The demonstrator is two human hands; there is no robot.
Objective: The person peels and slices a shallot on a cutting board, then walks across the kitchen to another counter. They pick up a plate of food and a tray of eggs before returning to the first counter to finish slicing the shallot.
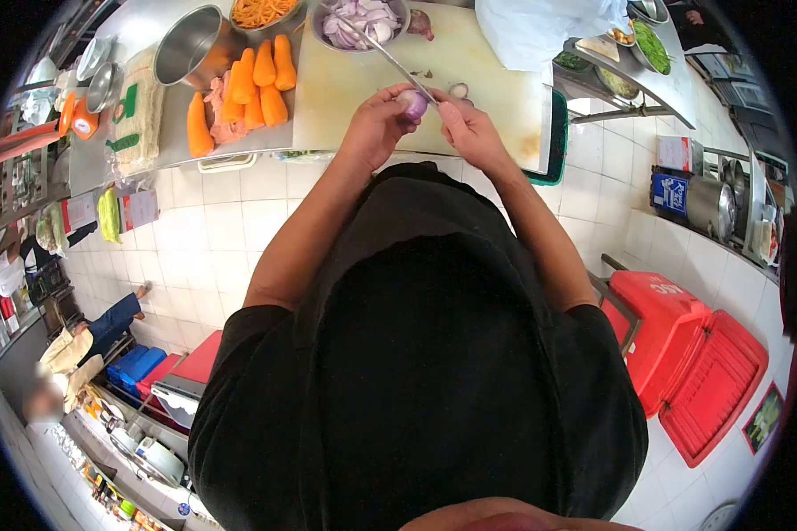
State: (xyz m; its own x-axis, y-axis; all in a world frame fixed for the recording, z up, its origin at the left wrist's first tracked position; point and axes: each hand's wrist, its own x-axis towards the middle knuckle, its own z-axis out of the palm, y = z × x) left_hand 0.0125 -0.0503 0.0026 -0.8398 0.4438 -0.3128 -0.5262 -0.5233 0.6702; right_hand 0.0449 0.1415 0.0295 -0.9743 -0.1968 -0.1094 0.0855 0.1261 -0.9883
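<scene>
Near the front edge of the pale cutting board (345, 106), my left hand (376, 126) holds a small purple onion (413, 105). My right hand (471, 131) is closed around the handle of a knife, beside the onion. The knife's blade (390, 58) slants up and left over the board towards a metal bowl of cut onion (363, 25). Just beyond my right hand lies a small pale onion piece (458, 90). Another purple onion (420, 26) rests right of the bowl.
Peeled carrots (264, 66) lie on the steel counter at the left, beside an empty metal pot (193, 46). A white plastic bag (540, 31) is at the back right. An open red cooler (655, 327) stands behind on the right. A person (106, 327) is at far left.
</scene>
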